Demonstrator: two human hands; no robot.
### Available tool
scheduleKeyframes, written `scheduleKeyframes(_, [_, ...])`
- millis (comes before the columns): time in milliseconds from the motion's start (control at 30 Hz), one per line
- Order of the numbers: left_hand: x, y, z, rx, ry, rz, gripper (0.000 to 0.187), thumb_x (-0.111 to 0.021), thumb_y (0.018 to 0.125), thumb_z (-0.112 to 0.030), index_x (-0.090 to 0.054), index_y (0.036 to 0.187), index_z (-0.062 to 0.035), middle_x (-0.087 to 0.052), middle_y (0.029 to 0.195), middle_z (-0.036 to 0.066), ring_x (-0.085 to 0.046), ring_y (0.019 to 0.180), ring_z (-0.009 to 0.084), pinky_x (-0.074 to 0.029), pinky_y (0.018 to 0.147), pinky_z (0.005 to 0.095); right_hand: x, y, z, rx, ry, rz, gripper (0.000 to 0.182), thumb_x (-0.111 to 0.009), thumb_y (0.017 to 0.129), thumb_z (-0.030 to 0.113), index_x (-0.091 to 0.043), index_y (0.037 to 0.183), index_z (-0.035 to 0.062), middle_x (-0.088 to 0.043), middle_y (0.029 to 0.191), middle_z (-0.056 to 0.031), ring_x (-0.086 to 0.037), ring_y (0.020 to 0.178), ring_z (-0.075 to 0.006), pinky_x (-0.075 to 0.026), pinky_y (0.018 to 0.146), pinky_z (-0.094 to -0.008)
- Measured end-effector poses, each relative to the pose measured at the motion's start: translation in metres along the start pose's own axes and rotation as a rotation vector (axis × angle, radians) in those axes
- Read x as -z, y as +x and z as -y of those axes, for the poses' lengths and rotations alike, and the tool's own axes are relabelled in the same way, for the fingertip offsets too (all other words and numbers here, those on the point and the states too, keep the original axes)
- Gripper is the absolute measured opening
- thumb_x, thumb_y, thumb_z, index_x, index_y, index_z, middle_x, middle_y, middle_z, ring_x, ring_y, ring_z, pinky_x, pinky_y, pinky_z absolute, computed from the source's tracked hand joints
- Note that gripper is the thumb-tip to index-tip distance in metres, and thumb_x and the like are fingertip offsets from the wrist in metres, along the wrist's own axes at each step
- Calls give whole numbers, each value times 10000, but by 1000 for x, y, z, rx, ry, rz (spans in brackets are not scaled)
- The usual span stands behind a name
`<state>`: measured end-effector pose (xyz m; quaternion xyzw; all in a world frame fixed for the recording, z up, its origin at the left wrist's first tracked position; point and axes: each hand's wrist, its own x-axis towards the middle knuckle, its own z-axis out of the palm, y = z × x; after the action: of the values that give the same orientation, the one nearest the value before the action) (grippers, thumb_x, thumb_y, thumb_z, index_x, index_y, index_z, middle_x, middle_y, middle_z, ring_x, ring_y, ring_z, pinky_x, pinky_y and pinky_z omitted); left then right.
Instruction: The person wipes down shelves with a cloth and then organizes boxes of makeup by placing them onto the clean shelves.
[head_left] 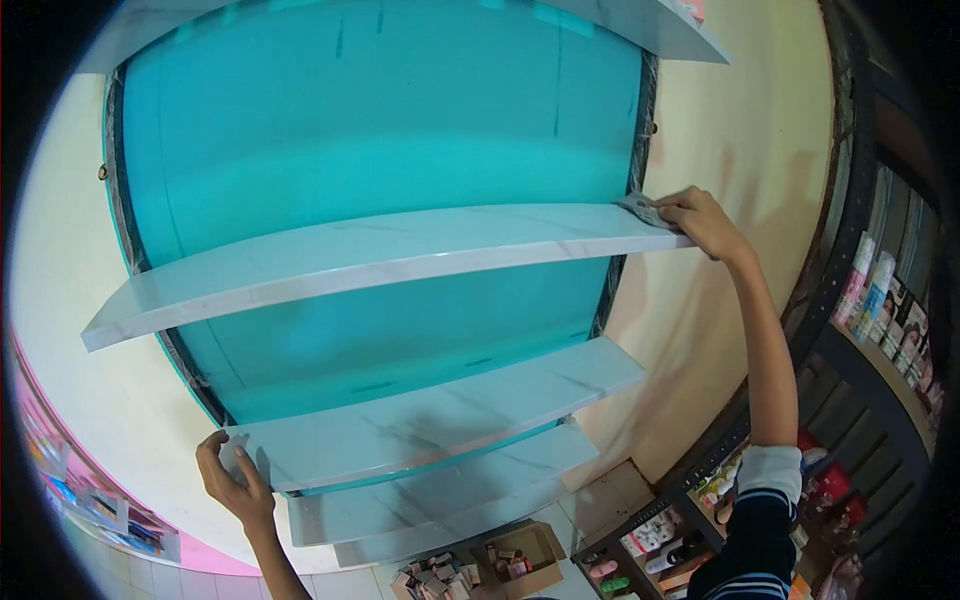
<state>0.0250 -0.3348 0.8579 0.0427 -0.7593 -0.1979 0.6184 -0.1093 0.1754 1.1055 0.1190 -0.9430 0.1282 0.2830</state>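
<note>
My right hand (702, 222) is closed on a grey cloth (644, 210), pressed against the right end of a white marble-patterned shelf (400, 245). Below it, at the left end of the lower white shelf (450, 415), is my left hand (237, 482). Its thumb and fingers are apart, with the fingertips at the shelf's corner. Nothing is held in it. Behind the shelves is a bright turquoise panel (390, 120) with dark edging.
More white shelves (440, 500) sit lower down, and another shelf (650, 25) crosses the top. On the floor stands a cardboard box (535, 555) with small boxes beside it. Racks with bottles (875, 290) stand at right. A pink-edged shelf unit (110, 510) is at left.
</note>
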Motion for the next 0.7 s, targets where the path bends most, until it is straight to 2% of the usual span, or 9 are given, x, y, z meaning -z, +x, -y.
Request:
scheduleKeyframes(100, [0,-1,1,-26,-20,-33,191,-464,804,-71,-498,925,74,-530,863,186,-516,807,327,-407,720,396,-13,9,16,-7,-283,-93,358,-500,750,328,-619,676,-1,-553,582,-192,-540,580,-344,-406,602,-433])
scheduleKeyframes(167, [-1,-1,4,-37,-18,-38,195,-470,803,-74,-498,926,74,-530,864,188,-515,807,333,-407,729,394,-41,22,40,296,-38,-217,409,-518,741,382,-610,658,-7,-559,576,-189,-535,562,-350,-408,575,-431])
scheduleKeyframes(200, [0,-1,1,-26,-23,-45,199,-472,806,-80,-499,932,72,-527,866,193,-514,809,339,-407,736,392,-29,16,89,195,-3,91,394,-513,730,368,-608,653,-7,-574,609,-202,-544,581,-358,-411,559,-443])
scheduleKeyframes(233, [-1,-2,3,-29,-24,-39,199,-469,811,-83,-500,935,70,-526,869,194,-513,810,339,-407,739,391,-29,9,122,420,113,108,360,-509,715,335,-615,659,-4,-576,624,-209,-542,575,-353,-409,551,-455])
scheduleKeyframes(333, [-1,-4,6,-19,-23,-26,200,-458,826,-94,-499,936,67,-524,877,195,-511,814,339,-407,744,394,-23,-31,186,521,330,69,357,-461,733,194,-629,1004,33,-552,610,-167,-513,551,-238,-416,571,-356])
scheduleKeyframes(433, [1,-3,10,-46,5,-24,191,-456,824,-91,-494,925,68,-521,874,195,-510,815,337,-406,751,399,-12,-40,156,462,485,159,331,-462,753,172,-634,999,33,-495,555,-121,-478,509,-187,-413,529,-336])
scheduleKeyframes(500, [-2,-1,6,-34,-5,-24,188,-457,821,-89,-494,919,67,-520,872,195,-510,815,336,-405,752,397,-17,-33,107,358,386,-21,316,-463,771,166,-639,1001,41,-440,528,-88,-446,492,-148,-404,495,-322])
scheduleKeyframes(633, [2,-1,1,-4,7,7,173,-457,814,-84,-493,896,64,-521,855,189,-509,804,330,-402,743,390,-4,-7,-5,-11,32,-20,340,-465,768,208,-637,998,26,-544,582,-127,-514,537,-187,-417,546,-333])
scheduleKeyframes(700, [2,0,2,-17,18,8,168,-456,810,-81,-493,889,62,-520,845,185,-508,796,327,-401,734,388,-2,2,-9,-23,38,4,348,-467,766,209,-630,1007,20,-549,587,-134,-512,538,-192,-418,552,-332])
